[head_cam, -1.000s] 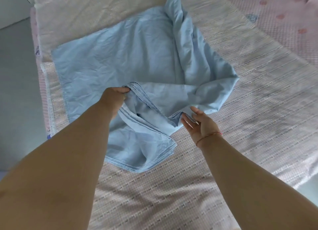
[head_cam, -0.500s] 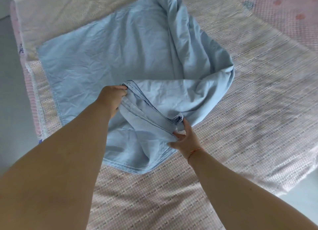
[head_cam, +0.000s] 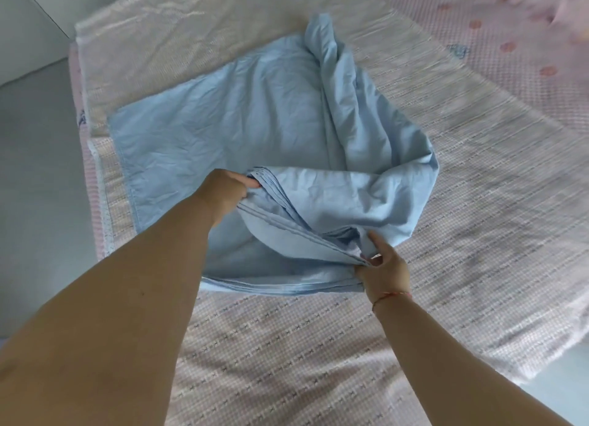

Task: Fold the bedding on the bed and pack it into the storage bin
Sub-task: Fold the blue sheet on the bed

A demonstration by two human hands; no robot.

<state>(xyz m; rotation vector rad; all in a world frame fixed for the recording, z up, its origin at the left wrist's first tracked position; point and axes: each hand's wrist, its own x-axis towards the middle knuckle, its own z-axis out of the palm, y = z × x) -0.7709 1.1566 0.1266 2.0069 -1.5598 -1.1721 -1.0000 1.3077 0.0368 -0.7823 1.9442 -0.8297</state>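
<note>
A light blue sheet [head_cam: 229,119] lies partly spread and partly bunched on the bed [head_cam: 287,346]. Its near part is gathered into several stacked hems that run as a band between my hands. My left hand [head_cam: 224,191] is closed on the left end of that band. At the right end, my right hand [head_cam: 382,271], with a red string on its wrist, pinches the stacked edges near the bed surface. A twisted ridge of the sheet runs away toward the far side. No storage bin is in view.
The bed is covered by a pink-beige woven cover with rows of small marks. A pink spotted quilt [head_cam: 526,36] lies at the far right. Grey floor [head_cam: 35,170] borders the bed on the left, and the bed's near right corner drops off at lower right.
My right hand went from open and apart from the sheet to pinching its stacked edges, moving down and right. The band of hems is now stretched between both hands. My left hand kept its grip.
</note>
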